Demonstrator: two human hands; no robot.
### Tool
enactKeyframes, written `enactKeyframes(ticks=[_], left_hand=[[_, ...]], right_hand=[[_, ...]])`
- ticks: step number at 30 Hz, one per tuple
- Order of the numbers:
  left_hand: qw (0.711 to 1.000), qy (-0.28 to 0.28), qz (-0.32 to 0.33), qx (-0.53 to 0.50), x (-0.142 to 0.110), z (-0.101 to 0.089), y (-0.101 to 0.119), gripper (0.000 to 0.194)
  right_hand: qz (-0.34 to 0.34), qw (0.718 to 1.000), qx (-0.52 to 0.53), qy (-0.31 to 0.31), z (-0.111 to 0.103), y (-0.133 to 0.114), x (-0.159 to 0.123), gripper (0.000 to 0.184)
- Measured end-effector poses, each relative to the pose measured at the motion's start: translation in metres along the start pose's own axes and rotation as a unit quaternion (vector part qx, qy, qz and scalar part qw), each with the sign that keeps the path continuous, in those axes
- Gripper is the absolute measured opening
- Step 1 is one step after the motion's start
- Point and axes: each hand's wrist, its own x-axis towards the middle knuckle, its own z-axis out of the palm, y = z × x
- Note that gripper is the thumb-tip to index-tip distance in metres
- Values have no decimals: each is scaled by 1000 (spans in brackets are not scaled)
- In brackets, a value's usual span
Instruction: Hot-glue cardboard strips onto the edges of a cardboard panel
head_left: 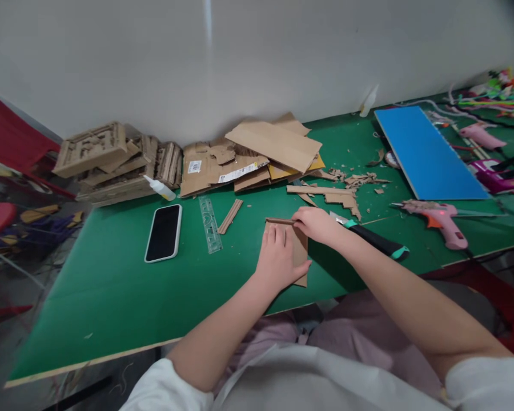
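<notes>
My left hand lies flat, fingers stretched out, pressing a small brown cardboard piece onto the green table. My right hand is closed in a pinch on a thin cardboard strip that runs along the top edge of that piece. A utility knife with a black and teal handle lies on the table just right of my right wrist, partly under my forearm.
A phone, a clear ruler, a loose cardboard strip and a glue bottle lie to the left. Cardboard sheets and carved cardboard blocks line the wall. A pink glue gun and blue board sit right.
</notes>
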Motion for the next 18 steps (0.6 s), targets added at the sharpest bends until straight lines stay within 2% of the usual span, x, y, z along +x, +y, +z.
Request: enactKeyframes(ticks=[9,18], left_hand=[[1000,10,5,6,1,-1,0,89],[1000,16,2,7,0,-1,0,88]], right_hand=[[17,999,-39,10,1,-12,-5,24],[-3,999,-27,-17,-5,-7,1,22]])
